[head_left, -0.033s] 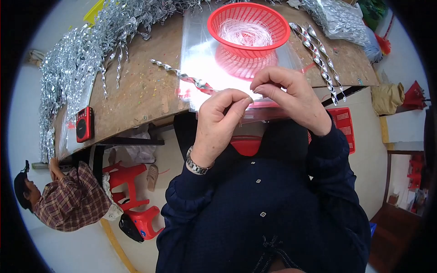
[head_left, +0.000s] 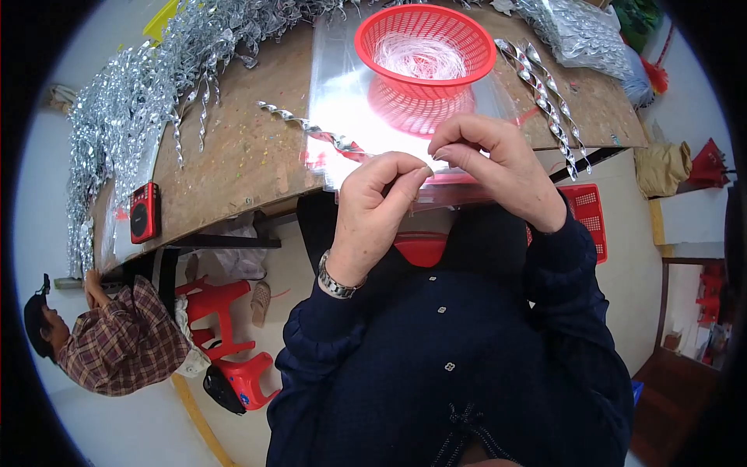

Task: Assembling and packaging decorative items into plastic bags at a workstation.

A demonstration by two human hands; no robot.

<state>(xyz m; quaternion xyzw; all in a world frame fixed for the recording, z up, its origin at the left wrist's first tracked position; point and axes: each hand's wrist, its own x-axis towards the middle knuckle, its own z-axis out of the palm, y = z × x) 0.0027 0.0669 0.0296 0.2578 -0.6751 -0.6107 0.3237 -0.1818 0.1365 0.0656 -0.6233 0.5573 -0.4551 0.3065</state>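
Close together over the table's front edge, my two hands are each closed in a thumb-and-finger pinch. A twisted silver foil strip (head_left: 311, 128) runs from the upper left in behind the fingers of my left hand (head_left: 369, 210), which appears to hold its end. My right hand (head_left: 506, 167) pinches just to the right; whatever lies between its fingertips is too small to make out. Beneath them lie clear plastic sheets (head_left: 331, 78), glaring with light. Beyond stands a red mesh basket (head_left: 424, 86) of tangled pale thread (head_left: 424, 58).
More twisted silver strips (head_left: 545, 101) lie at the right. Silver tinsel (head_left: 128, 117) drapes over the table's left side, near a small red radio (head_left: 143, 214). A bag of silver material (head_left: 583, 39) sits far right. At lower left, another person (head_left: 128, 335) is near red stools (head_left: 222, 300).
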